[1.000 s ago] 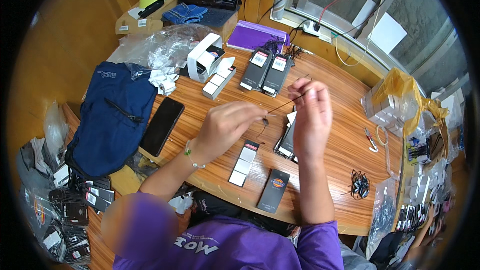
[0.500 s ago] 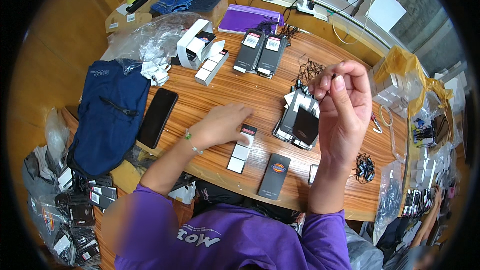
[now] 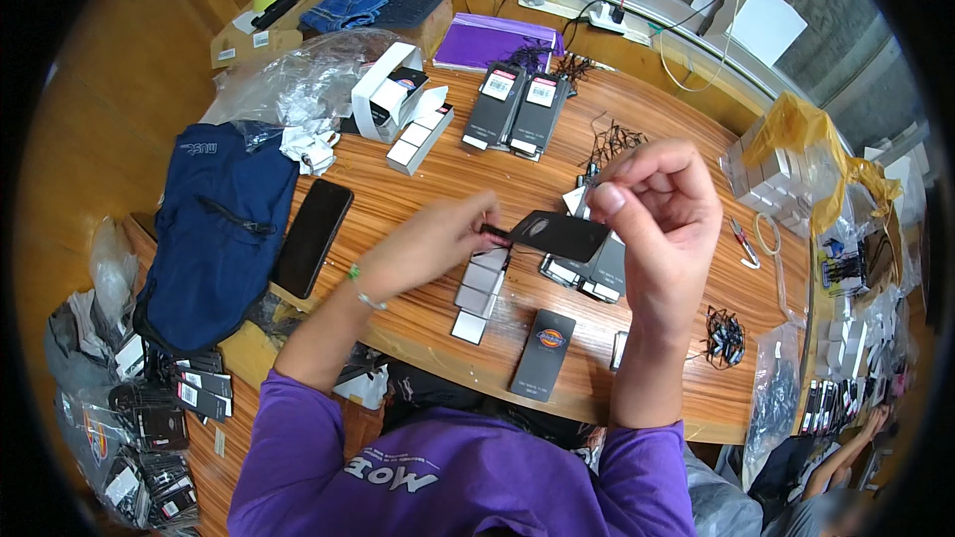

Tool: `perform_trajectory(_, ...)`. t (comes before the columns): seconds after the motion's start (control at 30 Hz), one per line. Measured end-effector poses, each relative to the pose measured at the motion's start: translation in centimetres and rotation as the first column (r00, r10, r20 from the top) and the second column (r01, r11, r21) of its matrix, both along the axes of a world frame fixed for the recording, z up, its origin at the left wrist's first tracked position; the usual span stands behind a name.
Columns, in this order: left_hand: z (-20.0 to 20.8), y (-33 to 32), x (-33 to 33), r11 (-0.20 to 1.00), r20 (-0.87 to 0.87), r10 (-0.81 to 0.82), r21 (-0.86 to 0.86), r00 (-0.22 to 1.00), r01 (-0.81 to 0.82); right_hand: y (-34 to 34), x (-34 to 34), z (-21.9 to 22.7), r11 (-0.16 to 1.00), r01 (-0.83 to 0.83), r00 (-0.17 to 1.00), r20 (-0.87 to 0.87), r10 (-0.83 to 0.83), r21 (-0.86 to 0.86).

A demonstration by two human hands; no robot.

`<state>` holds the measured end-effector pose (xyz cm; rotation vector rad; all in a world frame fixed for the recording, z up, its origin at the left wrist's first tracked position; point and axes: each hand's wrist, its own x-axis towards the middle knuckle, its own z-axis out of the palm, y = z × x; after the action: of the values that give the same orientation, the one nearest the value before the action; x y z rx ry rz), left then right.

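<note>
My right hand (image 3: 662,229) is raised over the right part of the table, thumb and forefinger pinched on the thin black cord of a dark hang tag (image 3: 567,237). The tag hangs tilted between my two hands. My left hand (image 3: 438,239) pinches the dark upper end of a strip of white labels (image 3: 479,283), which slants over another white label piece (image 3: 469,326) on the table. A grey tag with an oval logo (image 3: 544,353) lies nearer me. Behind the hanging tag sits a stack of grey tags (image 3: 603,273), partly hidden.
Two tag stacks (image 3: 494,109) with black cords stand at the back, beside a white box (image 3: 373,104) and a label stack (image 3: 421,139). A phone (image 3: 312,237) and blue bag (image 3: 214,229) lie left. Right are scissors (image 3: 744,244) and a cord bundle (image 3: 725,336).
My right hand has come down and slightly left, and its tag has swung left toward my left hand. My left hand now pinches the label strip's end and has raised it.
</note>
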<state>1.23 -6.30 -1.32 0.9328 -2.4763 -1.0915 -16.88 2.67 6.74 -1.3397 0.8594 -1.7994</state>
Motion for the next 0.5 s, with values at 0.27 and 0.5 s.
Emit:
perform_trajectory(0.27,4.8,1.2,1.5,0.962,-0.508,0.267,0.090,0.819,-0.257,-0.9,3.3,-1.5,0.996,0.059,0.958,-0.283,-0.036,0.070)
perform_trajectory(0.5,5.2,2.9,1.4,0.946,-0.645,0.197,-0.073,0.738,-0.316,-1.5,4.4,-2.5,0.957,0.223,0.814,-0.505,-0.288,-0.186)
